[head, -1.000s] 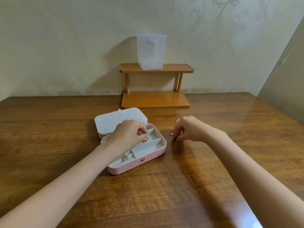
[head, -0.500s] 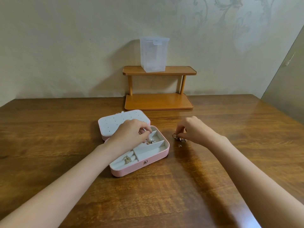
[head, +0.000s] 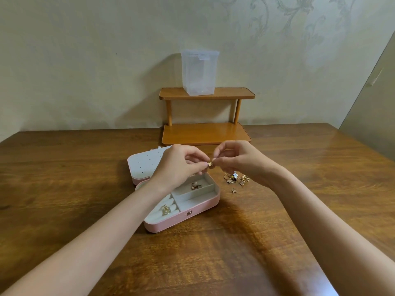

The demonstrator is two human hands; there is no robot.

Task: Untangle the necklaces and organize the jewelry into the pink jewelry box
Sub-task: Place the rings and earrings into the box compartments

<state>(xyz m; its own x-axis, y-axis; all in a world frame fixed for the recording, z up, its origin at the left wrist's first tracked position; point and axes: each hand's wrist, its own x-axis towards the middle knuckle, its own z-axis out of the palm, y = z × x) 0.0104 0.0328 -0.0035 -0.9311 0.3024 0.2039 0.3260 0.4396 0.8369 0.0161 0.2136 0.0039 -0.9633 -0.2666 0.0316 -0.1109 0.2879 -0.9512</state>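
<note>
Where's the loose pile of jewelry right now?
The loose jewelry pile lies on the table, just right of the pink jewelry box, under the right hand.

A pink jewelry box (head: 205, 207) with white lining, gold jewelry (head: 236, 178), brown wood-grain table (head: 64, 189).

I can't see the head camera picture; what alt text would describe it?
Two bare hands, left hand and right hand, pinch one small gold jewelry piece together above an open pink jewelry box on a brown wooden table. More small gold jewelry pieces lie loose on the table right of the box; a clear plastic container stands on a small wooden shelf behind.
</note>
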